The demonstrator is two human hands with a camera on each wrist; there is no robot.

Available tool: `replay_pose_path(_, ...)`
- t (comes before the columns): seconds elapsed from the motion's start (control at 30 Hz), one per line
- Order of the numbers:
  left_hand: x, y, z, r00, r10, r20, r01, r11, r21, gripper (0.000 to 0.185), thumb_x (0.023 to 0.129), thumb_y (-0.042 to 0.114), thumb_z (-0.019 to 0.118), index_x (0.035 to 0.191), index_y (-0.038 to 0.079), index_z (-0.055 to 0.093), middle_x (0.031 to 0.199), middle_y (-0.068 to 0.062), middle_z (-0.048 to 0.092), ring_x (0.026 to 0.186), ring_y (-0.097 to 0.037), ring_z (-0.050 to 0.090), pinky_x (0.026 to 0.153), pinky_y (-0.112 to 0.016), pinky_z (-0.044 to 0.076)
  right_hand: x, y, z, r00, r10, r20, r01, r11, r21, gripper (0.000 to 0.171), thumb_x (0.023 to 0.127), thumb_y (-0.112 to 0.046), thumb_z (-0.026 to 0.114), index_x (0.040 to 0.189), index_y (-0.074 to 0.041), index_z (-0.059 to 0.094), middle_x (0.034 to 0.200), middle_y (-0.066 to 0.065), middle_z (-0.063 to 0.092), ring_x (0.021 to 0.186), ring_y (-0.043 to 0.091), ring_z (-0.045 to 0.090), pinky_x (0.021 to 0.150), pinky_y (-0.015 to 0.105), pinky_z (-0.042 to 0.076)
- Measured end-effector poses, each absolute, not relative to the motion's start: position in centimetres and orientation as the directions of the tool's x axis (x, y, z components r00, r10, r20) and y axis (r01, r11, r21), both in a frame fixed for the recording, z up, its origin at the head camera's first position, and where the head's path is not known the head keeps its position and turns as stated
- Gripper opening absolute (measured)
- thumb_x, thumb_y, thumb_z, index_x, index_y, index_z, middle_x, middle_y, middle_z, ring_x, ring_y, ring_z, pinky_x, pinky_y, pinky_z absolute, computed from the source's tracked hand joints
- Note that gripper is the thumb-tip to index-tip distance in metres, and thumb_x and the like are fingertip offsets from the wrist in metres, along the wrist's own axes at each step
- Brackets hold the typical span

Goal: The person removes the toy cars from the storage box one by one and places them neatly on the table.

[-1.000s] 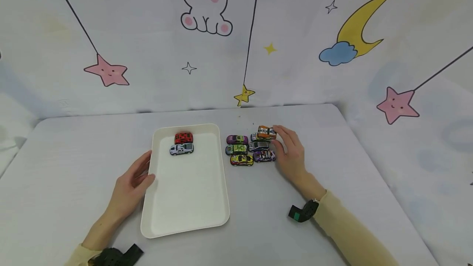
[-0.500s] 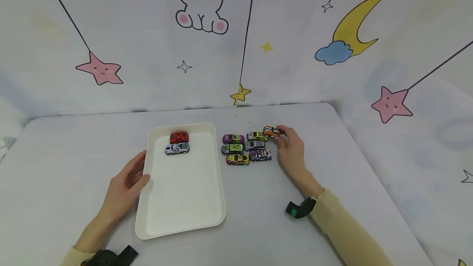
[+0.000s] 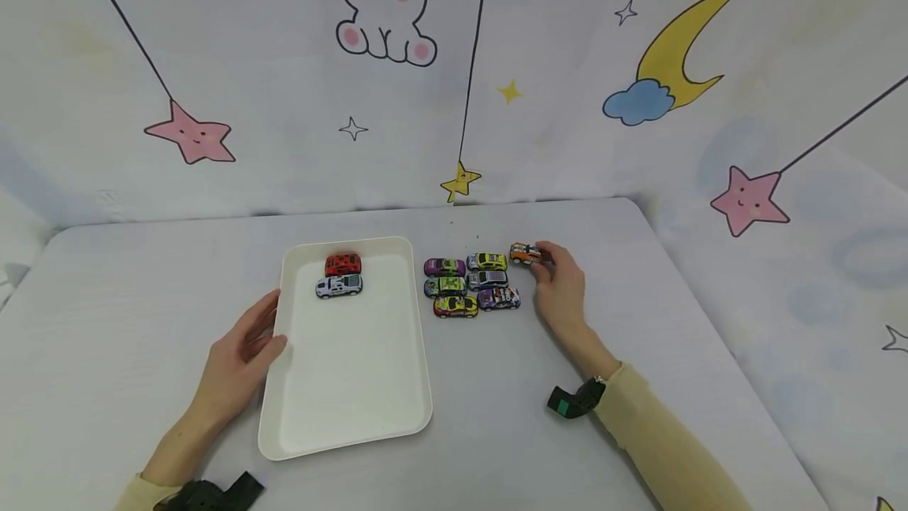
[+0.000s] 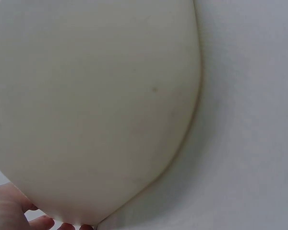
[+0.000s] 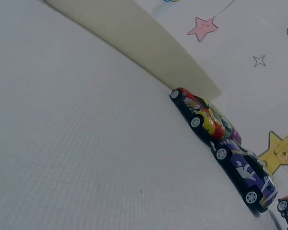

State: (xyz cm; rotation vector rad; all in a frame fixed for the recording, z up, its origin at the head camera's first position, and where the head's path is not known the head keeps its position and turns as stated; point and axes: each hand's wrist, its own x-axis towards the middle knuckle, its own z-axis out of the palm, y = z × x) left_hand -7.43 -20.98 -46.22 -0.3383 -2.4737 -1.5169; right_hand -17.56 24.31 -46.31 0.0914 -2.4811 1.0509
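Observation:
My right hand (image 3: 562,290) pinches the rear of an orange toy car (image 3: 523,253) between thumb and fingertips, just right of the group. Only part of that orange car (image 5: 287,206) shows at the right wrist view's edge. My left hand (image 3: 237,369) holds the left rim of a white tray (image 3: 355,385); its fingertips (image 4: 41,223) show along the tray's edge in the left wrist view. Inside the tray, at the far end, a red car (image 3: 344,263) lies just behind a white car (image 3: 339,285).
Right of the tray, several toy cars stand close together in two columns, among them a purple-and-green car (image 3: 444,266), a yellow-and-red car (image 3: 455,307) and a purple-and-white car (image 3: 500,298). A patterned wall cloth (image 3: 284,101) hangs behind the white table (image 3: 496,432).
My right hand has drawn the orange car rightward, off the yellow-green car it was partly covering. My left hand stays at the tray, and the whole view has shifted slightly.

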Motion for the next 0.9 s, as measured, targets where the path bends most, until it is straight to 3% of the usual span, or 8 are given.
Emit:
replay_pose_path(0.2, -7.39, -20.95, -46.25, -0.948, 0.080, 0.308, 0.310, 0.457, 0.834, 0.064, 0.094, -0.003, 0.062, 0.153, 0.010, 0.041, 0.146, -0.027, 0.049, 0.123, 0.017, 0.045, 0.091, 0.000, 0.042, -17.45, 24.19, -46.19, -0.930, 0.063, 0.363, -0.193, 0.757, -0.625, 0.036, 0.093, 0.006, 0.060, 0.128, 0.001, 0.060, 0.125, 0.021, 0.062, 0.116, 0.037, 0.054, 0.100, 0.051, 0.045)
replay_pose_path(0.9, -7.35, -20.91, -46.14, -0.948, 0.083, 0.308, 0.310, 0.464, 0.829, 0.063, 0.094, -0.002, 0.063, 0.153, 0.008, 0.040, 0.146, -0.027, 0.049, 0.124, 0.018, 0.044, 0.092, 0.000, 0.041, -17.54, 23.93, -46.21, -0.898, 0.009, 0.439, -0.281, 0.756, -0.591, 0.044, 0.085, 0.012, 0.058, 0.127, 0.003, 0.062, 0.128, 0.023, 0.060, 0.117, 0.039, 0.053, 0.099, 0.053, 0.046)
